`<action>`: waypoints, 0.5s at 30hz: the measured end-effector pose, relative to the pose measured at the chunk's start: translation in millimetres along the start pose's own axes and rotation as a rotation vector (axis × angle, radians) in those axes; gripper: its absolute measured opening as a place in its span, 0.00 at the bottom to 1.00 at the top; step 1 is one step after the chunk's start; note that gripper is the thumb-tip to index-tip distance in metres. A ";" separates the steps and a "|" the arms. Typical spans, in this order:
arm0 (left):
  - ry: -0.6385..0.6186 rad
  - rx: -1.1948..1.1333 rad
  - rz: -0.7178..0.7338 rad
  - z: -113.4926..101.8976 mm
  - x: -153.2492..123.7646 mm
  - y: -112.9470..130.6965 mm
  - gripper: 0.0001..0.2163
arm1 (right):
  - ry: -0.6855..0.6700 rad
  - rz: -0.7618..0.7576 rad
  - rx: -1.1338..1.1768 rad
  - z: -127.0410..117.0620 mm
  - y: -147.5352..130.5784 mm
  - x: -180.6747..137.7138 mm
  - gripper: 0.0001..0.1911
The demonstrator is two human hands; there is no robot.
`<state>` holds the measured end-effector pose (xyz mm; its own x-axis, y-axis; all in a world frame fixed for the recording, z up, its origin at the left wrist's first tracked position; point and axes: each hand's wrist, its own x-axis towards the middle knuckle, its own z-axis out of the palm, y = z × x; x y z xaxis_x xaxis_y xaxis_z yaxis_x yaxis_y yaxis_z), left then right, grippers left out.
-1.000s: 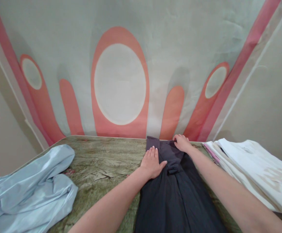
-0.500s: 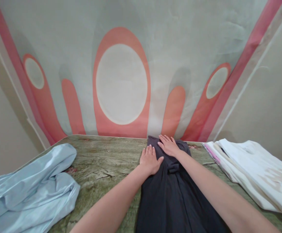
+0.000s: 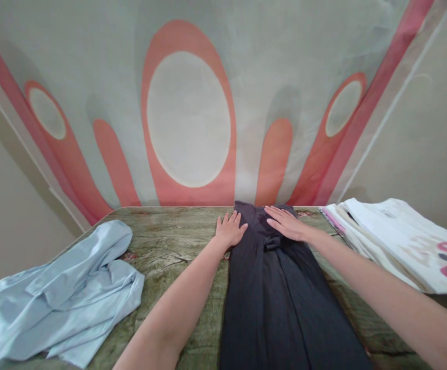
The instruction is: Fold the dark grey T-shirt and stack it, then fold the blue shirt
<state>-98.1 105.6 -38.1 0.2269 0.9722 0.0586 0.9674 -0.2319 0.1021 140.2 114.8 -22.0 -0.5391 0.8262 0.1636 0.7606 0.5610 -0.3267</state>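
Observation:
A long black garment [image 3: 273, 303] with a small bow or knot near its top lies stretched out on the wood-patterned table [image 3: 181, 241]. Its far end reaches the table's back edge. My left hand [image 3: 229, 230] rests at the garment's upper left edge, fingers spread, partly on the tabletop. On the upper right part of the cloth lies my right hand [image 3: 287, 224], flat, with its fingers stretched toward the left. Neither hand grips anything. The near end of the garment runs out of view at the bottom.
A crumpled light blue garment [image 3: 73, 293] lies on the left of the table. Folded clothes are stacked at the right, a white printed shirt [image 3: 412, 231] on top. Behind the table's back edge hangs a grey and pink patterned sheet [image 3: 254, 67].
My hands have moved apart: the left shifted to the garment's left edge, the right slid toward its right side. The camera view has shifted slightly.

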 end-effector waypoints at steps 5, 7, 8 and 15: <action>0.083 0.116 0.129 -20.4 -23.2 14.1 0.23 | 0.000 -0.160 0.117 -5.7 -36.4 -57.4 0.25; 0.065 0.127 0.247 -28.0 -45.8 23.9 0.22 | 0.069 -0.149 0.116 -5.9 -43.0 -76.8 0.24; 0.043 0.120 0.310 -30.9 -59.1 28.4 0.22 | 0.116 -0.132 0.106 -6.4 -44.3 -83.4 0.24; -0.037 0.004 0.410 -34.6 -127.3 33.3 0.24 | 0.305 -0.026 0.105 -5.1 -52.8 -79.9 0.16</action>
<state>-98.6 -27.0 -7.8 0.5974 0.7998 0.0579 0.7964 -0.6002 0.0738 144.9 19.5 -13.1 -0.4123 0.7980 0.4395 0.6983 0.5867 -0.4100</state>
